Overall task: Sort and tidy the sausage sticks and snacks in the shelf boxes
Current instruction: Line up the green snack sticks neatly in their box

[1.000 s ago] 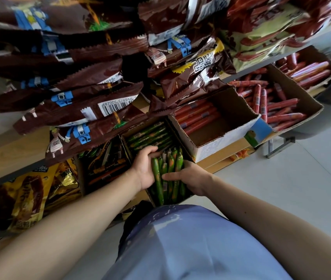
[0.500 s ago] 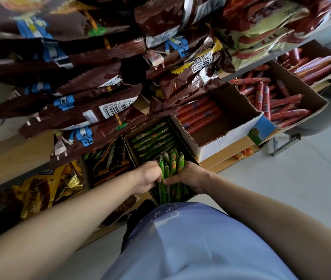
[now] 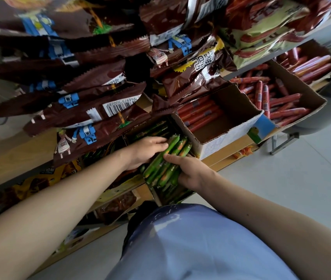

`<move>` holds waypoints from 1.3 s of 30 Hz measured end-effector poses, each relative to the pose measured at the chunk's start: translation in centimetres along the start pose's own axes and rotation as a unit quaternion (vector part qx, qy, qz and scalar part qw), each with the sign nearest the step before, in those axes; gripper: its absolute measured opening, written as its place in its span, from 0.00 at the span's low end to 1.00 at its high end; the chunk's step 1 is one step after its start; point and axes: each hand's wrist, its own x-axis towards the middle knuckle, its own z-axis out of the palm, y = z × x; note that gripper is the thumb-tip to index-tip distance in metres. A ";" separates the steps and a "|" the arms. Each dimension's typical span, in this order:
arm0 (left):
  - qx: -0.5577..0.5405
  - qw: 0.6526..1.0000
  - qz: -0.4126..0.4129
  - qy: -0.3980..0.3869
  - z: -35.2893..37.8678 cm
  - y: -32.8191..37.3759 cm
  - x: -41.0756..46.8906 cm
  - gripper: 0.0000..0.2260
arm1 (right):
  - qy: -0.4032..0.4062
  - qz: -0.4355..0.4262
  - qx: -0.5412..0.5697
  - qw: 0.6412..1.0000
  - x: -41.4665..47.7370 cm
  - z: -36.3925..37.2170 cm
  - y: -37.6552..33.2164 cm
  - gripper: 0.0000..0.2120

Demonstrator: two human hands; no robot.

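On the lower shelf, at the open cardboard box (image 3: 157,196) just left of the white-fronted carton (image 3: 227,138), the bundle of green sausage sticks (image 3: 167,160) has changed its lie. A second ago it stood almost upright in the near end of the box, pressed between the two hands. Now it is raised a little and tipped over, so that it slants with its far ends pointing up and to the right, towards the row of green sticks already lying at the back of the box (image 3: 154,128). I judge that the loose sticks have been gathered and squared into one bunch and are about to be laid flat in line with that back row; the green box is then close to tidy, while the boxes of red sausage sticks (image 3: 199,114) to the right look untouched, the farthest of them still a jumble.

Both hands are clamped on the bundle, close together. The left hand (image 3: 145,151) has moved up from the side and sits over the far half, its fingers (image 3: 159,142) curled across the upper ends. The right hand (image 3: 194,173) holds the near half from the right, thumb laid over the top of the sticks and the other fingers hidden beneath them. Both forearms reach in from below, under the overhang of brown snack bags (image 3: 100,91) on the shelf above.
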 end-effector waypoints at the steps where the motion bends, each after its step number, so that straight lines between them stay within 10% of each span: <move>1: -0.003 1.000 -0.001 -0.006 -0.2 0.0 0.0 0.26 | -0.004 -0.005 0.015 1.000 0.0 0.4 0.0 0.26; 18: 0.052 0.998 0.017 -0.029 -1.6 2.7 1.0 0.29 | -0.080 -0.085 0.021 0.993 -3.3 3.2 -0.9 0.11; 23: -0.002 0.998 -0.010 -0.065 -1.9 1.6 0.6 0.16 | -0.039 -0.074 -0.023 0.996 -3.1 3.2 -0.5 0.12; 32: 0.206 0.977 -0.053 -0.006 0.4 2.3 3.0 0.39 | 0.069 0.020 0.010 0.997 -1.7 1.8 0.5 0.11; 39: 0.165 0.984 -0.053 0.041 1.1 0.8 4.8 0.29 | 0.088 0.052 -0.038 0.994 -2.2 0.7 1.1 0.10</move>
